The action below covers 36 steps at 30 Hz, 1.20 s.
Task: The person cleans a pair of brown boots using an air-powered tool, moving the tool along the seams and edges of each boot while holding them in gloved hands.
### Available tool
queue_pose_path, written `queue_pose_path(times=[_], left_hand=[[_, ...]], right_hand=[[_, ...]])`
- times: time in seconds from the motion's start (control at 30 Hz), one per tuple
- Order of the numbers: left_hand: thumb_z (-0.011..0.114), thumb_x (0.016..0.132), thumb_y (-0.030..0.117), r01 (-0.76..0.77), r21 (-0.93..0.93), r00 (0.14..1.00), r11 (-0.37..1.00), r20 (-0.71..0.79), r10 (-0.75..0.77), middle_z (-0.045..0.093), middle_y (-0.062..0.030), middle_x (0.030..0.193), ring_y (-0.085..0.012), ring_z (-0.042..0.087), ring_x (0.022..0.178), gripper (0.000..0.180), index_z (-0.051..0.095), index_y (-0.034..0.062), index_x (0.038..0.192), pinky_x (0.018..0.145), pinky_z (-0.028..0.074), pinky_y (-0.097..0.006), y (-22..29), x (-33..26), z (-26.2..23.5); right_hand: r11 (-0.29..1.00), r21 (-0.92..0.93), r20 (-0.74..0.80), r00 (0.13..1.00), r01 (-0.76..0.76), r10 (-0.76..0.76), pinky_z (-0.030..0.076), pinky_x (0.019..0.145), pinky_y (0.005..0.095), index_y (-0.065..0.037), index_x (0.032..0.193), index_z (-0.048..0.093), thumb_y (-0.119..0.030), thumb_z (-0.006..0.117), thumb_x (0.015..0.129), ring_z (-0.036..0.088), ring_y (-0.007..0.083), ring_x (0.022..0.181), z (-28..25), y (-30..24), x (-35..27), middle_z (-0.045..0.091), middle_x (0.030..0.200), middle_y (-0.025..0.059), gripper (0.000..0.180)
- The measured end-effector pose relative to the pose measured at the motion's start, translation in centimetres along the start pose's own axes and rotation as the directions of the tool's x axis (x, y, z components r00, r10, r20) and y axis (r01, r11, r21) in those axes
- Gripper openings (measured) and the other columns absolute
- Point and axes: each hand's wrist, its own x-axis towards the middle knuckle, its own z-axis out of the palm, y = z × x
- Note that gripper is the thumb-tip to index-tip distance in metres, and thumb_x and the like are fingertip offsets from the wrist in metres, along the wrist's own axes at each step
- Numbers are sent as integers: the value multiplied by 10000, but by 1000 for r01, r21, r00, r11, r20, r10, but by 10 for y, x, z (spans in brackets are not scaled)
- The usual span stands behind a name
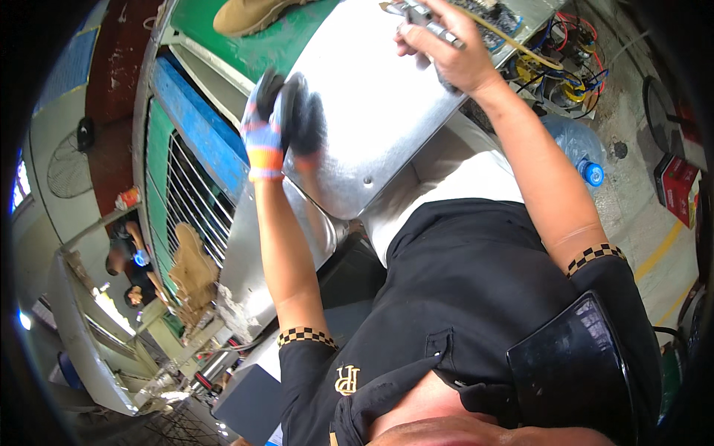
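At the left edge of a shiny metal sheet tabletop [353, 141], my left hand [269, 130] wears a striped glove with dark fingers and an orange cuff. Its fingers are dark and blurred, so how far they bend cannot be made out. A dark smear of its reflection shows in the metal beside it. My bare right hand [454, 56] is closed around a slim grey metal hand tool [428, 22] above the sheet's far right part. The tool's exact kind is not plain. A tan boot [249, 16] lies beyond the sheet on a green surface [279, 48].
Another tan boot [193, 267] sits at the left, near a wire rack [197, 197]. A yellowish hose [513, 44] runs past my right hand toward tangled cables [569, 74]. On the right are a large plastic bottle [573, 145] and a red box [677, 189]. People [130, 256] are at the far left.
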Motion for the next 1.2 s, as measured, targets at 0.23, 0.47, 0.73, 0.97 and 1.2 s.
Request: queue_pose_path(times=[0.23, 0.47, 0.73, 0.97, 1.2], left_hand=[[560, 951, -27, 226, -147, 931, 963, -257, -258, 559, -160, 1369, -230, 566, 1226, 508, 431, -7, 1442, 1074, 430, -361, -69, -149, -123], [683, 930, 191, 493, 239, 692, 836, -691, -211, 569, -146, 1370, -252, 529, 1262, 518, 510, -4, 1379, 1080, 408, -370, -190, -232, -388], [618, 680, 819, 743, 571, 631, -350, -772, 80, 555, -242, 1351, -392, 548, 1224, 1030, 573, 14, 1320, 1031, 425, -481, -211, -281, -677], [549, 695, 866, 930, 358, 277, -88, -836, -474, 637, -258, 1232, -378, 603, 1165, 1073, 645, -78, 1195, 995, 446, -461, -263, -216, -564], [590, 710, 827, 779, 607, 579, -158, -793, -190, 711, -211, 1020, -369, 675, 983, 885, 714, 11, 1028, 875, 512, -454, -226, -210, -463]], right_hand=[[956, -225, -99, 981, -187, 168, 532, 688, 288, -2, 1221, 580, -155, 699, 850, 632, 161, 783, 27, -4, -3, 647, 911, 66, 419], [805, -577, 157, 948, -139, 276, 519, 730, 359, -22, 987, 643, -153, 714, 779, 648, 213, 797, 154, 48, -24, 675, 849, 118, 256], [850, -524, 247, 964, 47, 99, 534, 752, 310, -8, 1181, 551, -61, 611, 832, 652, 168, 803, 170, 55, -16, 658, 899, 101, 358], [798, -602, 239, 960, 27, 147, 539, 797, 283, -2, 1348, 496, 2, 593, 845, 658, 136, 845, 161, 59, -19, 653, 955, 69, 513], [809, -587, 245, 959, 32, 140, 531, 795, 275, -27, 1327, 513, -35, 637, 843, 663, 126, 839, 163, 63, -18, 668, 917, 64, 499]])
